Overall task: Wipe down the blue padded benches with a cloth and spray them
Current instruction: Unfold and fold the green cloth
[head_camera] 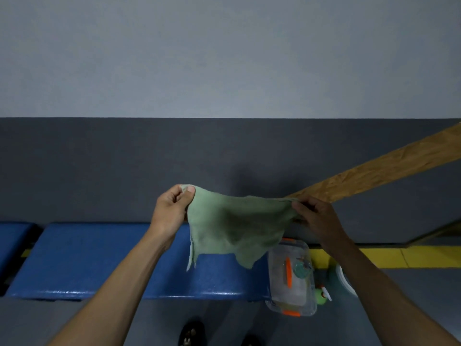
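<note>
A green cloth point(234, 226) hangs spread out in the air above the blue padded bench point(82, 260). My left hand point(169, 211) pinches its upper left corner between thumb and fingers. My right hand point(316, 218) pinches the upper right corner. The cloth's lower edge dangles over the right part of the bench. A green spray bottle point(321, 295) with a white and red nozzle lies on the floor to the right of the bench, partly hidden by a box.
A clear plastic box point(291, 275) with orange clips sits at the bench's right end. A second blue bench point(12, 240) lies at far left. A wooden rail point(389, 168) slants up right along the grey wall. A yellow floor stripe point(399, 257) and white bucket rim point(345, 278) are at right.
</note>
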Available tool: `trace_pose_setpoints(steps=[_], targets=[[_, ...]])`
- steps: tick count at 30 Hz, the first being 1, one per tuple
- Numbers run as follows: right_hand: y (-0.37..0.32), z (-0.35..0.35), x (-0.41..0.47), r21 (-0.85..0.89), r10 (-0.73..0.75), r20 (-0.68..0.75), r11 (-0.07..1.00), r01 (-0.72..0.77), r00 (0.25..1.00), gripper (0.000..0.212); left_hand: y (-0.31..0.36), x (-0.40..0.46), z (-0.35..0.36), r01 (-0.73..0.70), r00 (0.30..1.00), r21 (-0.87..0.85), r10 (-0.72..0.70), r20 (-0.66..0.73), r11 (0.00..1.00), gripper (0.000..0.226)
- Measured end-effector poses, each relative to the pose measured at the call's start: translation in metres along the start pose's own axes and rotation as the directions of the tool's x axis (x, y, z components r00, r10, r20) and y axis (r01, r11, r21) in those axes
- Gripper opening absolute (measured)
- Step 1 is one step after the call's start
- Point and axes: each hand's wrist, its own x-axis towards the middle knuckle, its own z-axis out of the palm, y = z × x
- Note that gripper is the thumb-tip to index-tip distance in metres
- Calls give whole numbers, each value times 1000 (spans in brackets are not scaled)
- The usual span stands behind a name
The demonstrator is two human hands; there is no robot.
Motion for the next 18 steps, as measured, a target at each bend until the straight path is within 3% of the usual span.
trace_pose_setpoints(steps=[2,4,8,11,15,18], targets=[[2,10,0,-195,-60,-48,980,50,997,19,-2,-1,5,-29,998,66,32,-48,997,23],[-3,27,-5,-276,-71,-64,960,51,995,22,-3,-7,16,-73,994,122,81,-67,990,19],[-28,71,-17,-286,-129,-8,951,122,992,28,-1,-26,46,-187,979,257,159,125,948,14],[-48,90,-25,-299,-229,13,928,222,973,20,4,-33,62,-250,959,329,187,213,911,10],[-58,88,-31,-189,-144,201,965,183,969,20,12,-36,69,-135,970,156,99,220,978,13],[-51,81,-35,-206,-167,301,950,235,939,50,13,-36,67,-99,964,61,80,255,993,7]])
